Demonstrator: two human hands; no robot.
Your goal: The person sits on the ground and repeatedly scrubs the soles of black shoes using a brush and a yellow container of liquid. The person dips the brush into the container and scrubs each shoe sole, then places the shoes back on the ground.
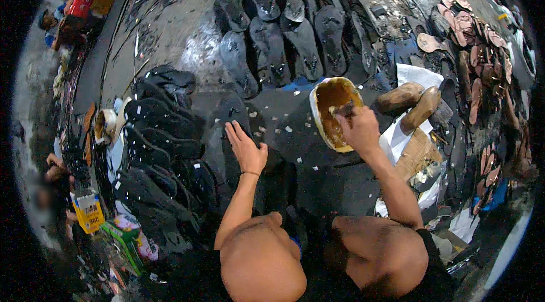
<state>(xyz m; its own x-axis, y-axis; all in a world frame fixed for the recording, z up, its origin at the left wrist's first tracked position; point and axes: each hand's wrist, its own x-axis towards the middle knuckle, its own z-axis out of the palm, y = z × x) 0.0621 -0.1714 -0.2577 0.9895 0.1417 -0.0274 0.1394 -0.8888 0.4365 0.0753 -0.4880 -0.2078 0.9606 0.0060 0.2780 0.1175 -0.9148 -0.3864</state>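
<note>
My left hand point(246, 151) lies flat with fingers stretched on a black shoe sole point(231, 110) on the dark work surface. My right hand point(360, 130) is closed over a tub point(313, 110) with a pale rim and amber, glue-like paste inside. It grips a short brush-like tool point(342, 110), mostly hidden by the fingers. Beyond the tub, black soles point(269, 46) lie in two rows, some with wet-looking shine. Left of my left hand, more black soles or sandal parts point(164, 131) are stacked in an overlapping pile.
Two brown wooden shoe lasts point(421, 108) rest on white paper and cardboard point(417, 154) to the right. Pinkish sandals point(465, 26) heap at the far right. A yellow box point(88, 211) and a green package point(122, 245) stand at left. Other people point(54, 24) sit along the left edge.
</note>
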